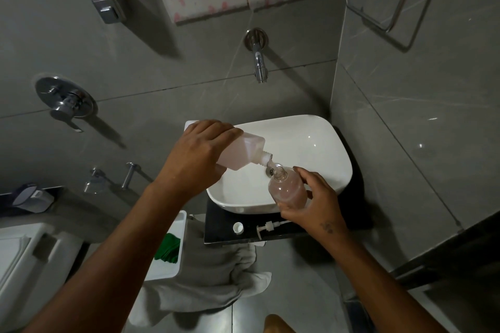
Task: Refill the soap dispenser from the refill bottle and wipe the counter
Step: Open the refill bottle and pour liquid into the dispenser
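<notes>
My left hand grips the translucent refill bottle, tipped on its side with the neck pointing down-right. Pinkish soap runs from that neck into the open mouth of the clear soap dispenser bottle. My right hand holds the dispenser tilted over the front of the white basin. The dispenser looks mostly full of pink liquid. On the dark counter in front of the basin lie a white cap and the white pump head with its tube.
A grey cloth hangs below the counter's front edge. A white bin holding green material stands left of it. A wall tap sticks out above the basin, a mixer handle is at the left, and a toilet at lower left.
</notes>
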Demonstrator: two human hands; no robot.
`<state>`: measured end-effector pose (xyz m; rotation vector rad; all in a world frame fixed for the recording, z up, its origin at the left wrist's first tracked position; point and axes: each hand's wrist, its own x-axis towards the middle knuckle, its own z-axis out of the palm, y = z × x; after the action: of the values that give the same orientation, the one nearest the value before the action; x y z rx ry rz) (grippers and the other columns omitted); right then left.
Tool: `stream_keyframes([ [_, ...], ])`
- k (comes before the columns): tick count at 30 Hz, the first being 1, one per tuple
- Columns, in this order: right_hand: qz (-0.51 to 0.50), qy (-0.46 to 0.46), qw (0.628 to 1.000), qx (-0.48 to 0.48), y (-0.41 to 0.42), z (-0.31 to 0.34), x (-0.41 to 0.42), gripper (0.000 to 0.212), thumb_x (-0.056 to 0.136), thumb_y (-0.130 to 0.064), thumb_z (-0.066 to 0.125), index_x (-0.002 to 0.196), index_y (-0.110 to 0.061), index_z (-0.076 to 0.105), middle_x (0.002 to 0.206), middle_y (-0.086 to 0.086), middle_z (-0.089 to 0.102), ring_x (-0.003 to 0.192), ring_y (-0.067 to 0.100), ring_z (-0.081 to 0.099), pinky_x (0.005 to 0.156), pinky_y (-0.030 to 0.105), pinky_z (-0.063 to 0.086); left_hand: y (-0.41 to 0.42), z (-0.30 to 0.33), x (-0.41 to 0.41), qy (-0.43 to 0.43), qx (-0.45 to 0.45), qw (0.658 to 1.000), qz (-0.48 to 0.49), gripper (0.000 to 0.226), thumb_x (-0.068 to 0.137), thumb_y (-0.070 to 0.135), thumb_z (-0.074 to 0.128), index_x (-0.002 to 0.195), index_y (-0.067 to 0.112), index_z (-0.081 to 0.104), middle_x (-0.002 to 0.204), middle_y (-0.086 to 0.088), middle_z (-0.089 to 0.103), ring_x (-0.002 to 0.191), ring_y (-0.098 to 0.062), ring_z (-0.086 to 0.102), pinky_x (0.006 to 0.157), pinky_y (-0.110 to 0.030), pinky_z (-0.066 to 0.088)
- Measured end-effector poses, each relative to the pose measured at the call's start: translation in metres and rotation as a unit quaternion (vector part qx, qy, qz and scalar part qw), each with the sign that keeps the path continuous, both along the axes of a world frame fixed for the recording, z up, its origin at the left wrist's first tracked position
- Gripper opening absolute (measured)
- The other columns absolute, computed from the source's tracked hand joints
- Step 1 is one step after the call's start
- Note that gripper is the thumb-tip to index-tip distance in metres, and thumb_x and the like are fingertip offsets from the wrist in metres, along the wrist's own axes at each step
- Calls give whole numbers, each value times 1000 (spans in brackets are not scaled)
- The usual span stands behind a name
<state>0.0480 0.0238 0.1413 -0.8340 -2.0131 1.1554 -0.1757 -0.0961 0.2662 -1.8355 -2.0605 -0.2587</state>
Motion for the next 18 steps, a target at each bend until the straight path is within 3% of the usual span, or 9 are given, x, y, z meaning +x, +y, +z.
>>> stream_keyframes([
  [11, 0, 3, 1000, -5, -1, 2, 3, 87, 55, -15, 92, 134, -17, 58, 122, -4, 61, 109, 12, 60, 93, 32, 54, -1, 1, 2, 3, -5, 1000, 6, 78, 64, 15, 93, 136, 14, 63, 131, -9, 68, 120, -35, 60, 102, -50, 47],
  [18, 7, 4, 1000, -5, -2, 2, 3, 88, 54, -17, 92, 135, -21, 57, 121, -7, 59, 108, 10, 59, 91, 26, 53, -2, 1, 3, 8, -5, 1000, 5, 76, 65, 15, 92, 136, 14, 64, 131, -9, 67, 120, -35, 60, 103, -49, 47],
])
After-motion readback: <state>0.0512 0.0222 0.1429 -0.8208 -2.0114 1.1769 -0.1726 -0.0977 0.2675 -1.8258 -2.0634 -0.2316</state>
